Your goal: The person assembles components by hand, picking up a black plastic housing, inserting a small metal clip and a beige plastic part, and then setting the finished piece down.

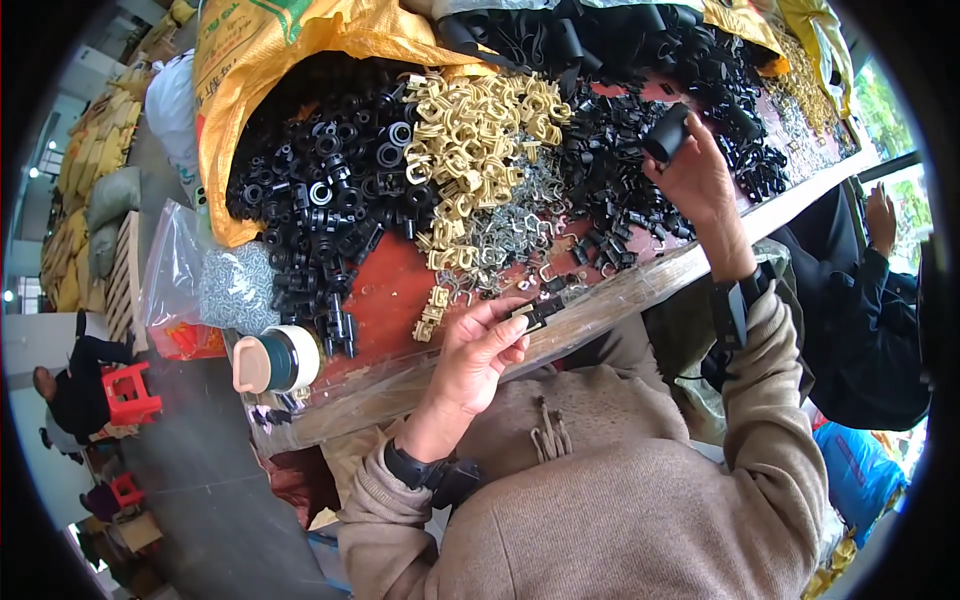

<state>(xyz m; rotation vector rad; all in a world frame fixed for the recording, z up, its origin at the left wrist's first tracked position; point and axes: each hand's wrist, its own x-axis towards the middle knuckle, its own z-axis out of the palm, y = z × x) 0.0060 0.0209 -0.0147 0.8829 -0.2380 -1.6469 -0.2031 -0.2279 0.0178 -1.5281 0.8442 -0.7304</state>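
Note:
Near the table's front edge, my left hand (470, 362) pinches a small black plastic part with a cream piece on it (541, 311) between thumb and fingers. My right hand (698, 178) is raised over the right side of the table, its fingers around a short black plastic tube (666, 134). Below that tube spreads a heap of small black clips (615, 190). A pile of cream plastic clips (470, 130) lies in the middle, with loose silver metal clips (515, 225) beside it. To the left are black ring-shaped fittings (335, 170).
A yellow woven sack (225, 130) lies open at the left back. Beside the table's left edge are a cup with a pink lid (268, 362) and a clear bag of small metal pieces (238, 285). More black tubes (570, 40) lie at the back. Another person (850, 300) sits at the right.

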